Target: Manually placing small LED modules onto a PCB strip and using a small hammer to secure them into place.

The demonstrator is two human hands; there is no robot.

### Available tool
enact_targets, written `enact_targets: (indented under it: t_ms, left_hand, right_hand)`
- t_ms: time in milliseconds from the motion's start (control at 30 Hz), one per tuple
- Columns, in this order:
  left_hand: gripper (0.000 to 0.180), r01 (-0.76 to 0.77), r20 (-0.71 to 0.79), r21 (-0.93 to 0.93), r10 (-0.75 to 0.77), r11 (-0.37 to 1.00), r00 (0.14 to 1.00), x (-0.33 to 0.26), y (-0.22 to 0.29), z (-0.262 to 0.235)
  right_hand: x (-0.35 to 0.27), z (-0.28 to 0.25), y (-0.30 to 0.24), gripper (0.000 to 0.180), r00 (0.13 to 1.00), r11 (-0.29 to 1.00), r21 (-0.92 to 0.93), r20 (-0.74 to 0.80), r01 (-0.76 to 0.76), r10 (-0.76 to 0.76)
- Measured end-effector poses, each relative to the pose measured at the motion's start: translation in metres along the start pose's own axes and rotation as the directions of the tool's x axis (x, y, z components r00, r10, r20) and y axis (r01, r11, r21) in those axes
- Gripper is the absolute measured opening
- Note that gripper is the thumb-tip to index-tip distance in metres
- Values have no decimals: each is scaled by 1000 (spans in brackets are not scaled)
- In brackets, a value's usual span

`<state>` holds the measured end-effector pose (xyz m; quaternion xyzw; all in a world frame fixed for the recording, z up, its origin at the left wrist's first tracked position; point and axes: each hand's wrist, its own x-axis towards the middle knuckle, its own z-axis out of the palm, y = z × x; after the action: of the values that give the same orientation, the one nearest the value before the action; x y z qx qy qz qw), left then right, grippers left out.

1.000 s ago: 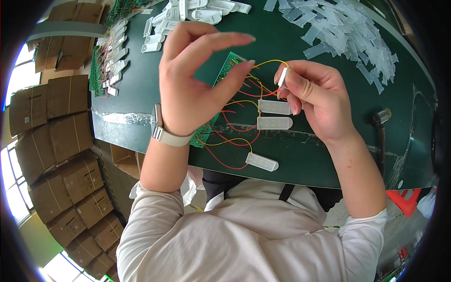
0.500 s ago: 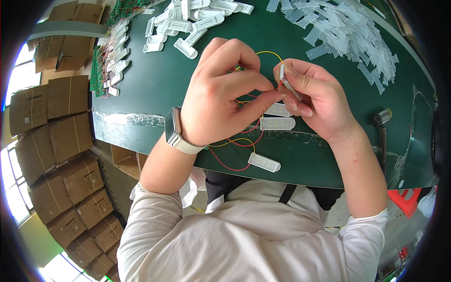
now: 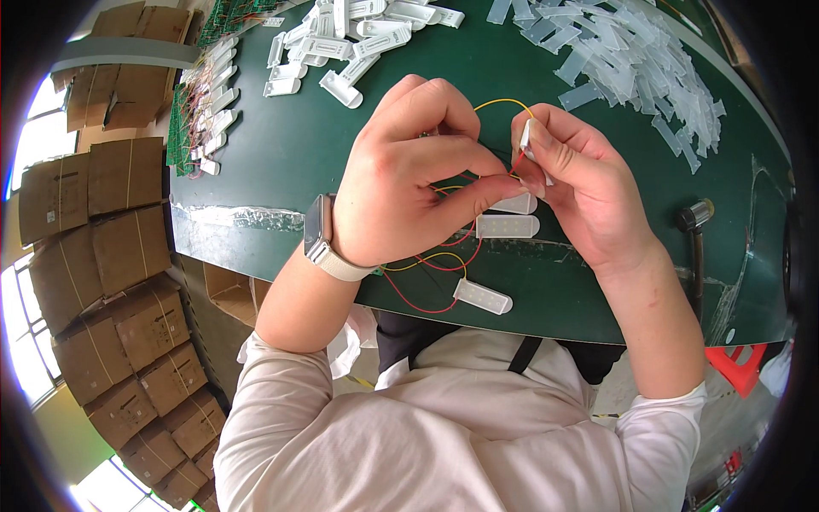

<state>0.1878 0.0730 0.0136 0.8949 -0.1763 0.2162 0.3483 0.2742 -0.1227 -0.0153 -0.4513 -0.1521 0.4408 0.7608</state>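
A small white lamp piece [image 3: 527, 139] w/ red and yellow wires [image 3: 444, 260] is pinched in the right hand [image 3: 584, 192] above the green table [image 3: 290, 154]; the left hand [image 3: 409, 179], watch on wrist, is closed round the wiring just beside it, fingertips touching the right's. Two white LED modules [image 3: 508, 225] are seen on the table under the hands, a third [image 3: 483, 297] near its front edge. White housings [image 3: 341, 43] and clear plastic strips [image 3: 631, 60] are heaped at the table's far side; cardboard boxes [image 3: 102, 256] are stacked left of it.
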Motion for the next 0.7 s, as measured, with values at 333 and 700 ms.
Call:
enact_targets:
  t_ms: [333,700]
  left_hand:
    - [18,114,11,45,-114,993,993,0,-6,-11]
    - [24,229,-39,-23,-229,973,973,0,-2,4]
  right_hand:
    - [-8,3,-6,30,975,921,-357,-98,152,-199]
    - [-2,-5,8,19,714,280,-855,140,436,-685]
